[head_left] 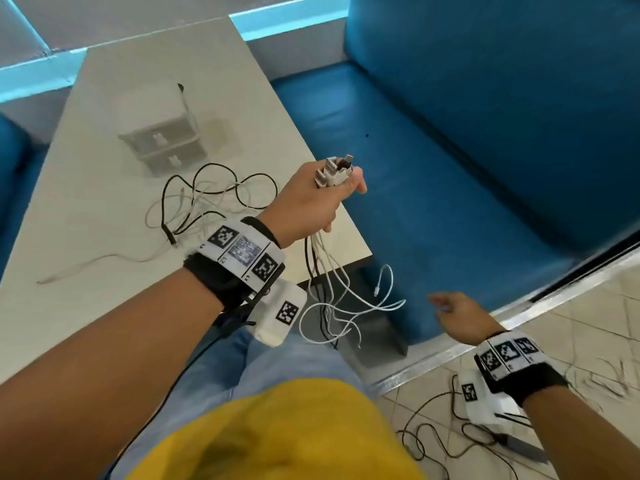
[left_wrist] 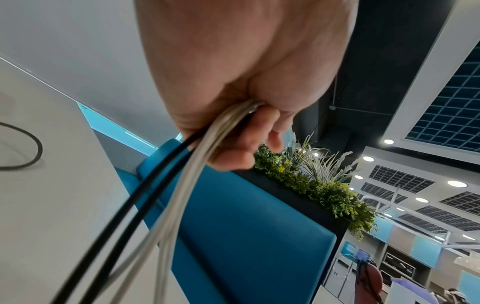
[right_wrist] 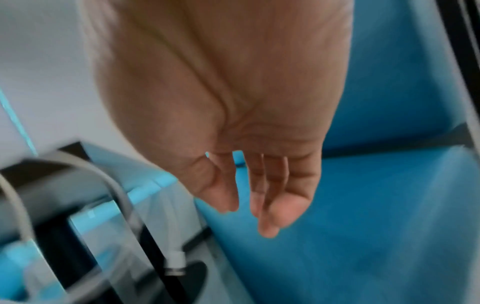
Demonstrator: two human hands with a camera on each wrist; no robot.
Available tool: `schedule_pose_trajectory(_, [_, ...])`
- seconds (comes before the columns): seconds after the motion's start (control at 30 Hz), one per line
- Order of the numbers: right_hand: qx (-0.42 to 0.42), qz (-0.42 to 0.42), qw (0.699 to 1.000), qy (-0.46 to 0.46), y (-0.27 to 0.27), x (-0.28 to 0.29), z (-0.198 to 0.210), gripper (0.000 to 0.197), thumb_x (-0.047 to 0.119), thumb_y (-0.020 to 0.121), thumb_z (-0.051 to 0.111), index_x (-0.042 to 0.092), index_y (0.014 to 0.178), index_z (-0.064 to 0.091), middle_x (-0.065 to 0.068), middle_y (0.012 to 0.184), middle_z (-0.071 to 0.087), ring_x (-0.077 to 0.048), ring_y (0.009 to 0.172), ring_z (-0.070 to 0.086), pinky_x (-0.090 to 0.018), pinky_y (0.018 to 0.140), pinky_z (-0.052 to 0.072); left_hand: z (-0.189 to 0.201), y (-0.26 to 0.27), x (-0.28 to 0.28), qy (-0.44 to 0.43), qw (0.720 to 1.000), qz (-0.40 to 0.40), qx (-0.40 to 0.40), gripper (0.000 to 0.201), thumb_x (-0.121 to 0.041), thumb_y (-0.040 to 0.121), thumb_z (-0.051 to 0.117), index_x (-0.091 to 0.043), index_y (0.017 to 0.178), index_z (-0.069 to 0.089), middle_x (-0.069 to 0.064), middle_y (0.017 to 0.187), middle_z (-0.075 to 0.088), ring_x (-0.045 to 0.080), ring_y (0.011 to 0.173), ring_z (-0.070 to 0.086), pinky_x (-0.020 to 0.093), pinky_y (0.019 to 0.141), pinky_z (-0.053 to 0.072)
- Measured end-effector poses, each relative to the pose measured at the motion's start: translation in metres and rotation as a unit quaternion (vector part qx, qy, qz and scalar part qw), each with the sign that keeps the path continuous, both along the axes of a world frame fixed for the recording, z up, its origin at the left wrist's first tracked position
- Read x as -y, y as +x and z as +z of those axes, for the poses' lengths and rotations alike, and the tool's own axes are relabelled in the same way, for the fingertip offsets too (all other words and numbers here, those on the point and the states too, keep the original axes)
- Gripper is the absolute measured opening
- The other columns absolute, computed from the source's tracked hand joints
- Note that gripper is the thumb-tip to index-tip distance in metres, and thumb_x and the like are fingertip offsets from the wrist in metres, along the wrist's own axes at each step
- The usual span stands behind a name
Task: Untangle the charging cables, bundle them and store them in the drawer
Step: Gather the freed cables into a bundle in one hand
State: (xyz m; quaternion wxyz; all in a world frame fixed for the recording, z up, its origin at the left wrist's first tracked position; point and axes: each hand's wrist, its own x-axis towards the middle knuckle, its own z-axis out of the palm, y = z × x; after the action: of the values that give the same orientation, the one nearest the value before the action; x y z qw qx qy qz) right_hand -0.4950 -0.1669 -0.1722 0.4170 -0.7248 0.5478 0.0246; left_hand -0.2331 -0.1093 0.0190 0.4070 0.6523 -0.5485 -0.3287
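Left hand grips the gathered cable ends; right hand hangs free.

The left hand [head_left: 313,199] is curled tight round a bunch of charging cables [head_left: 329,271] (white and black), plugs up, past the table's [head_left: 104,289] near right corner; more cables [head_left: 207,199] lie mid-table before the small drawer unit [head_left: 162,143]. The right hand [head_left: 460,317] holds nothing, fingers loose.

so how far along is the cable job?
Done: plug ends gathered in the left hand, which grips the black and white charging cables. In hand: loose ends dangle unbundled; right hand open, empty. Left: cables still on the beige table; small white drawer unit shut.
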Motion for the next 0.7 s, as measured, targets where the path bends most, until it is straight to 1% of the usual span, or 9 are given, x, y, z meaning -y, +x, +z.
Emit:
schedule_pose_trajectory(0.03, [0.089, -0.035, 0.995, 0.015, 0.006, -0.003, 0.007, 0.041, -0.005, 0.092, 0.047, 0.007, 0.13, 0.056, -0.015, 0.13, 0.059, -0.018, 0.105, 0.059, -0.014, 0.081, 0.044, -0.001, -0.003, 0.001, 0.002, 1.0, 0.012, -0.015, 0.029, -0.036, 0.099, 0.049, -0.021, 0.079, 0.064, -0.008, 0.048, 0.031, 0.014, 0.043, 0.031, 0.026, 0.045, 0.037])
schedule_pose_trajectory(0.1, [0.224, -0.066, 0.97, 0.069, 0.022, -0.012, 0.026, 0.043, -0.003, 0.093, 0.046, 0.018, 0.129, 0.055, -0.011, 0.122, 0.061, -0.016, 0.081, 0.062, -0.019, 0.062, 0.044, -0.002, -0.009, 0.005, 0.001, 0.998, 0.036, -0.051, 0.03, -0.037, 0.099, 0.05, -0.023, 0.076, 0.063, -0.004, 0.053, 0.028, 0.013, 0.045, 0.026, 0.025, 0.046, 0.028])
schedule_pose_trajectory(0.23, [0.324, 0.011, 0.937, 0.133, 0.042, -0.022, 0.041, 0.064, 0.006, 0.088, 0.064, 0.039, 0.138, 0.042, -0.003, 0.113, 0.06, -0.016, 0.075, 0.065, -0.024, 0.06, 0.044, 0.001, -0.019, 0.013, -0.002, 0.996, 0.032, -0.083, 0.031, -0.037, 0.099, 0.049, -0.022, 0.076, 0.062, -0.001, 0.056, 0.025, 0.012, 0.045, 0.022, 0.024, 0.045, 0.022])
schedule_pose_trajectory(0.27, [0.316, 0.033, 0.939, 0.131, 0.045, -0.021, 0.038, 0.066, 0.008, 0.086, 0.068, 0.04, 0.139, 0.042, -0.002, 0.112, 0.06, -0.015, 0.076, 0.065, -0.021, 0.06, 0.046, 0.002, -0.021, 0.014, 0.001, 0.996, 0.026, -0.087, 0.031, -0.037, 0.099, 0.048, -0.021, 0.077, 0.062, -0.001, 0.056, 0.025, 0.013, 0.045, 0.022, 0.024, 0.045, 0.021])
schedule_pose_trajectory(0.33, [0.29, 0.069, 0.949, 0.102, 0.053, -0.021, 0.028, 0.049, 0.015, 0.087, 0.069, 0.033, 0.13, 0.053, 0.0, 0.103, 0.063, -0.014, 0.071, 0.062, -0.019, 0.059, 0.047, 0.005, -0.023, 0.014, 0.003, 0.995, 0.021, -0.096, 0.032, -0.037, 0.1, 0.048, -0.019, 0.078, 0.061, 0.0, 0.055, 0.024, 0.014, 0.047, 0.02, 0.026, 0.046, 0.019])
schedule_pose_trajectory(0.43, [0.23, 0.053, 0.971, 0.025, 0.058, -0.018, 0.001, 0.005, 0.024, 0.091, 0.064, 0.028, 0.087, 0.063, 0.006, 0.074, 0.062, -0.01, 0.061, 0.055, -0.032, 0.066, 0.05, 0.009, -0.021, 0.011, 0.004, 0.992, 0.019, -0.122, 0.032, -0.035, 0.101, 0.047, -0.016, 0.079, 0.063, -0.002, 0.055, 0.023, 0.015, 0.048, 0.018, 0.026, 0.047, 0.017])
schedule_pose_trajectory(0.5, [0.135, 0.038, 0.99, -0.02, 0.055, -0.013, -0.019, 0.022, 0.03, 0.093, 0.058, 0.026, 0.072, 0.055, 0.005, 0.065, 0.057, -0.015, 0.064, 0.054, -0.038, 0.071, 0.048, 0.009, -0.018, 0.009, 0.008, 0.991, 0.021, -0.131, 0.031, -0.033, 0.101, 0.047, -0.016, 0.082, 0.065, -0.002, 0.055, 0.023, 0.015, 0.049, 0.017, 0.027, 0.047, 0.016])
schedule_pose_trajectory(0.6, [0.015, 0.016, 0.994, -0.107, 0.048, -0.005, -0.031, 0.023, 0.031, 0.096, 0.047, 0.02, 0.077, 0.042, -0.006, 0.069, 0.055, -0.033, 0.071, 0.054, -0.039, 0.066, 0.044, 0.002, -0.017, 0.006, 0.02, 0.992, 0.018, -0.12, 0.032, -0.033, 0.1, 0.049, -0.015, 0.081, 0.067, -0.003, 0.053, 0.026, 0.014, 0.047, 0.019, 0.027, 0.046, 0.016])
schedule_pose_trajectory(0.7, [-0.078, 0.016, 0.986, -0.147, 0.033, 0.008, -0.037, 0.011, 0.021, 0.09, 0.05, 0.02, 0.088, 0.039, -0.009, 0.077, 0.055, -0.035, 0.074, 0.053, -0.035, 0.064, 0.04, -0.002, -0.019, 0.004, 0.018, 0.994, 0.025, -0.103, 0.034, -0.035, 0.099, 0.05, -0.018, 0.077, 0.069, -0.004, 0.054, 0.028, 0.013, 0.045, 0.022, 0.026, 0.044, 0.019])
